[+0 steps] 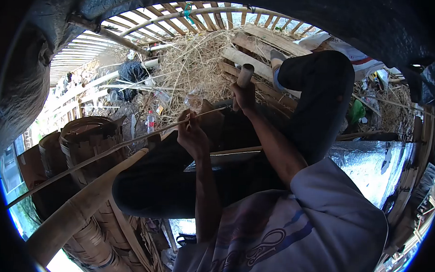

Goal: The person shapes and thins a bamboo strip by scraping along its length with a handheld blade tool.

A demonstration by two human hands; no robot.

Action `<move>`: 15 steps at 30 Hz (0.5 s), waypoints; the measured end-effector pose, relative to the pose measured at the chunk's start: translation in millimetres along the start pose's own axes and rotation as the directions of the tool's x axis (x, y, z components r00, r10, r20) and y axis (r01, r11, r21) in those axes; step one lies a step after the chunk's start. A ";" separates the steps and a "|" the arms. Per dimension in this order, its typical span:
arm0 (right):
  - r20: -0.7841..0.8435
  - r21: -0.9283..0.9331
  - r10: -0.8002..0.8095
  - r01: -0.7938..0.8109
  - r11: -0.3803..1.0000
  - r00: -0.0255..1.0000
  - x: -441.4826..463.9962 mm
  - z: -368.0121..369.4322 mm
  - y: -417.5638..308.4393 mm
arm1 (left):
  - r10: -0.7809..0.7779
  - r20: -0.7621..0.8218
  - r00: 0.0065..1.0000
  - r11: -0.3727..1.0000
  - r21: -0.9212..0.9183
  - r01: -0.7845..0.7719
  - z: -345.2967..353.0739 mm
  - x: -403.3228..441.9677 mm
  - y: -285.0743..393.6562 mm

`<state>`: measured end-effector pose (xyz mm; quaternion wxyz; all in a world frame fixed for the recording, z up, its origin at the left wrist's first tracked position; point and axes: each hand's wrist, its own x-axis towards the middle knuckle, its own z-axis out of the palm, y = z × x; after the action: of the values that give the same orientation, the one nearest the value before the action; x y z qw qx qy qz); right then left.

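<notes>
Head view: straw [196,63] beyond long strip [123,146]

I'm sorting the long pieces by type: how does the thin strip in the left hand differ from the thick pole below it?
The thin strip is slender; the thick pole is stout and rounded. The strip is held in the left hand, while neither hand touches the pole. The strip extends past the left hand; the pole stops short of it. Both are long and slant up toward the right of the picture.
</notes>
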<state>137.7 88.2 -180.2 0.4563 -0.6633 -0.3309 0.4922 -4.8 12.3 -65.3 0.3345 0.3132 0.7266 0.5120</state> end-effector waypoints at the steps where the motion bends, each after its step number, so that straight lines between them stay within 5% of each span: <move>1: 0.009 0.128 -0.013 0.012 0.992 1.000 -2.4 1.8 -11.8 | 0.004 0.002 1.000 1.000 0.023 -0.004 -0.7 0.3 0.2; 6: 0.069 0.330 -0.113 0.084 0.940 0.991 -1.7 8.2 10.8 | 0.030 -0.020 0.999 0.999 0.039 -0.029 -4.1 6.6 -4.5; 8: 0.127 -0.003 -0.216 0.218 0.976 0.968 8.1 7.3 61.6 | 0.042 -0.013 0.999 0.997 0.070 -0.041 -1.8 7.2 -0.2; 10: 0.192 -0.219 -0.091 0.133 0.967 0.977 9.9 2.7 64.2 | 0.027 -0.001 1.000 0.999 0.032 -0.027 0.4 5.5 3.7; 12: 0.056 0.001 -0.010 0.010 1.000 0.998 14.1 1.7 61.8 | 0.023 -0.011 1.000 1.000 -0.005 -0.023 0.6 5.5 3.2; 15: -0.088 0.087 0.076 -0.069 0.994 0.993 10.7 -8.4 47.1 | -0.009 -0.032 0.999 1.000 -0.022 0.008 -1.3 5.6 3.6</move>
<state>148.4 78.2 -227.0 0.4801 -0.6770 -0.2647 0.4911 -8.6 17.1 -62.4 0.3284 0.2981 0.7275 0.5236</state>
